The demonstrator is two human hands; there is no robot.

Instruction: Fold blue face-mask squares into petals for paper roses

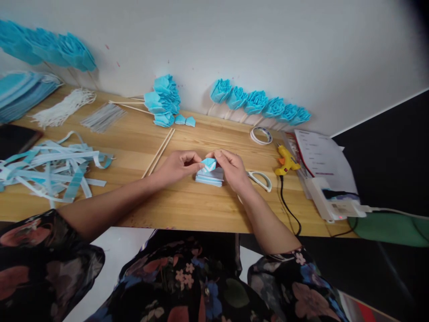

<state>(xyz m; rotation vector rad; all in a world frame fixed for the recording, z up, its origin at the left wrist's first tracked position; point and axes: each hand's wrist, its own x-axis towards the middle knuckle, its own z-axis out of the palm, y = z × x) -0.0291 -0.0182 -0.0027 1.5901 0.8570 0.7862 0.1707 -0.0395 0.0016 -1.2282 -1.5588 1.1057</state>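
Observation:
Between my two hands is a small folded piece of blue-and-white fabric (209,165), its top corners bent inward. My left hand (179,167) pinches its left side with thumb and fingertips. On the opposite edge, the thumb and fingers of my right hand (230,167) grip it too. Just beneath lies a stack of pale blue and white fabric pieces (209,179), partly covered by the folded piece and my right hand. Scissors (262,180) rest by my right wrist, with their blades hidden under it. Two wooden sticks (158,153) lie left of my left hand.
Blue fabric flowers (255,103) on sticks lean along the wall, and more flowers (165,100) lie at the back. A yellow glue gun (286,161), tape roll (261,135) and power strip (335,201) are at right. Cut strips (53,165) pile up at left.

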